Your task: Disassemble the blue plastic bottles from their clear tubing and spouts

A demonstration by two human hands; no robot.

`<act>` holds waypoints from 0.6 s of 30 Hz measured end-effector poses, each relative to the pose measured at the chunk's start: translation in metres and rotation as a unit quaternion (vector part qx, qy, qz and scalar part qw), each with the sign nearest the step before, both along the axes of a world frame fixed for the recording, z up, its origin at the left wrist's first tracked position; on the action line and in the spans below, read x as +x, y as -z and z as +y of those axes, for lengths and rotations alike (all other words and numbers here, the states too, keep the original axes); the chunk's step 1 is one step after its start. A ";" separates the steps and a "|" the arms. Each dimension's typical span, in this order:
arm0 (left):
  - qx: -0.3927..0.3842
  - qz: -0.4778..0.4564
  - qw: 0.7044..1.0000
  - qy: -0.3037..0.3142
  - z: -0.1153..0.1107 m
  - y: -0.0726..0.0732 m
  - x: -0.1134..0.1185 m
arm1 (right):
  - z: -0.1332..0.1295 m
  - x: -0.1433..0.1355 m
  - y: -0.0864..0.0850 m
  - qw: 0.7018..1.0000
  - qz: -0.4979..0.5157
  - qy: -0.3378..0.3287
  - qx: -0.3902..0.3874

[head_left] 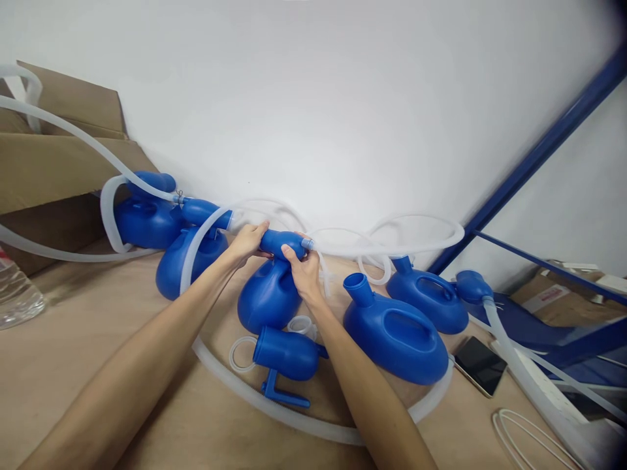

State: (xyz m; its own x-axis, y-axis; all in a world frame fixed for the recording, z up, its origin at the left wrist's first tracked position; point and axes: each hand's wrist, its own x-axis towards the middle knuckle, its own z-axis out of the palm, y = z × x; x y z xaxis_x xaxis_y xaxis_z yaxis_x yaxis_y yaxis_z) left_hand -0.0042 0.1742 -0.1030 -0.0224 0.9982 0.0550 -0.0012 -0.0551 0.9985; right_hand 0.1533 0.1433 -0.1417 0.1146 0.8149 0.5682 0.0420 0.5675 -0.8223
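In the middle of the head view, my left hand (251, 240) is closed around the wide left end of a blue urinal funnel (280, 243). My right hand (304, 267) grips the narrower right end, thumb on top, where a translucent hose (382, 249) joins it. The funnel lies sideways just above a blue urinal bottle (267, 297) with a looped handle; whether it touches the bottle's neck is hidden. In front lie a loose blue funnel (289, 354) with a bracket, a white ring (241, 354) and a translucent cap (302, 326).
To the right stand two open-necked blue bottles (396, 339), another funnel (473, 287) with hose, and a phone (481, 365). More blue bottles (191, 261) and a cardboard box (68, 163) are left. A hose (274, 408) curves across the front; a blue metal frame (533, 156) rises right.
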 end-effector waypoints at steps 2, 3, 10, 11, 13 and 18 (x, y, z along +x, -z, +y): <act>-0.001 0.002 1.000 0.006 0.001 0.000 -0.001 | 0.000 -0.001 -0.002 1.000 0.003 -0.001 -0.009; -0.001 0.006 1.000 0.011 0.002 0.000 -0.002 | 0.000 -0.001 -0.002 1.000 0.006 -0.001 -0.013; -0.012 0.018 0.999 0.025 0.005 0.006 -0.003 | -0.001 0.000 -0.002 1.000 0.018 -0.002 0.002; -0.021 0.019 0.999 0.022 0.005 0.007 -0.004 | -0.002 0.001 -0.001 1.000 0.019 -0.008 0.006; -0.041 0.033 0.998 0.021 0.004 0.007 -0.009 | -0.004 0.002 -0.001 1.000 0.018 -0.018 0.011; -0.040 0.163 0.986 -0.022 0.008 0.003 -0.039 | -0.006 0.004 0.000 0.999 0.038 -0.031 -0.002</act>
